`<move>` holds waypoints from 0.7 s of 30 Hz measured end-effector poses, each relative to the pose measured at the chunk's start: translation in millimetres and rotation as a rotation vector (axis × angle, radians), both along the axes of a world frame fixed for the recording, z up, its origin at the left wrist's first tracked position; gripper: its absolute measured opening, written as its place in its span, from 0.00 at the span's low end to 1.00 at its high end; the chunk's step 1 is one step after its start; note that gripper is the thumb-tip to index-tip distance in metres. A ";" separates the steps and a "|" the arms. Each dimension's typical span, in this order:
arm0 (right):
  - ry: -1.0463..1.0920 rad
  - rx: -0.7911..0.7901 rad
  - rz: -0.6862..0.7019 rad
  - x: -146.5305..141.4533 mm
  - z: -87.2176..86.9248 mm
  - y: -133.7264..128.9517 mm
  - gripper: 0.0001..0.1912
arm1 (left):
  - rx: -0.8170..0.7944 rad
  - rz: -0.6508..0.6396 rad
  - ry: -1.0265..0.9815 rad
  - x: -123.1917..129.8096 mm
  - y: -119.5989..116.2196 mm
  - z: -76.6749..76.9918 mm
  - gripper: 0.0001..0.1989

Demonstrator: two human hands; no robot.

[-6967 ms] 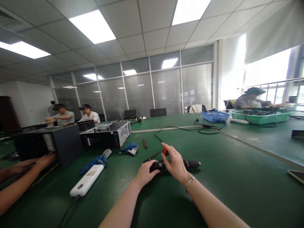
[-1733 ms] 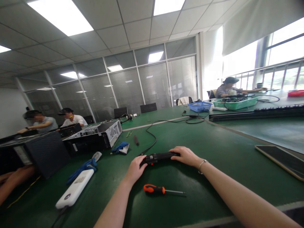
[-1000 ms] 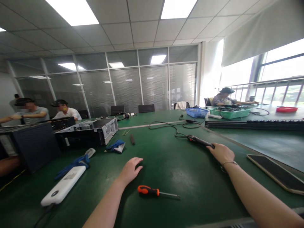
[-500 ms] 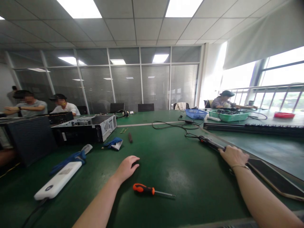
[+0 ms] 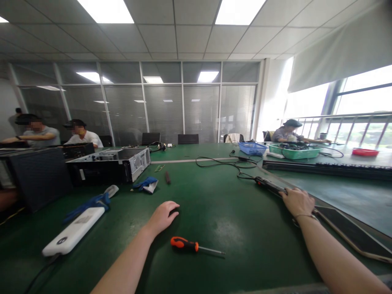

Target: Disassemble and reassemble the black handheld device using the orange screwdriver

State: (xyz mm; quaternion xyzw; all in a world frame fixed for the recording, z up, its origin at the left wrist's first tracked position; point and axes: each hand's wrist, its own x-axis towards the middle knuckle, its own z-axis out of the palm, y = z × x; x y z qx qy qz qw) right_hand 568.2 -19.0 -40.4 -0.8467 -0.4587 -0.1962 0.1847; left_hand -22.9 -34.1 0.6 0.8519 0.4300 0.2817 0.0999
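Observation:
My left hand (image 5: 163, 217) rests over the green table, fingers loosely bent and the thumb apart from them, with nothing held. Just in front of its wrist lies a screwdriver (image 5: 185, 244) with an orange and black handle, its shaft pointing right. On the right, my right hand (image 5: 298, 202) is closed around the near end of a long, slim black corded tool (image 5: 269, 185) with a small red spot near the cord. The hand covers that end, so its exact kind is unclear. A dark flat device (image 5: 352, 230), like a tablet, lies beside that wrist.
On the left are a white power bank-like block (image 5: 75, 230), blue gloves (image 5: 147, 183), an opened computer case (image 5: 108, 165) and a dark tower (image 5: 38, 177). Farther right stand a blue basket (image 5: 252, 148) and a green basket (image 5: 295, 152). A black cable (image 5: 214, 164) loops mid-table. Several people sit around.
My right hand has shifted slightly left with the corded tool, which moved a little left too. My left hand and the screwdriver stay nearly where they were.

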 end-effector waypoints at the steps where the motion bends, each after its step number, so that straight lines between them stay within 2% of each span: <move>1: -0.003 0.006 0.000 0.1 0.0 0.2 0.19 | -0.001 -0.003 -0.003 -0.1 0.0 0.0 0.13; 8: 0.001 0.049 0.024 2.6 -0.3 1.0 0.19 | 0.025 -0.015 0.010 -1.2 0.1 0.0 0.13; 16: 0.040 0.205 -0.045 -1.6 4.9 -1.8 0.28 | 0.013 -0.013 0.009 -1.1 0.2 0.0 0.13; 21: 0.039 0.191 0.127 -23.3 10.3 -2.8 0.29 | 0.002 -0.001 0.016 0.1 -1.7 3.4 0.13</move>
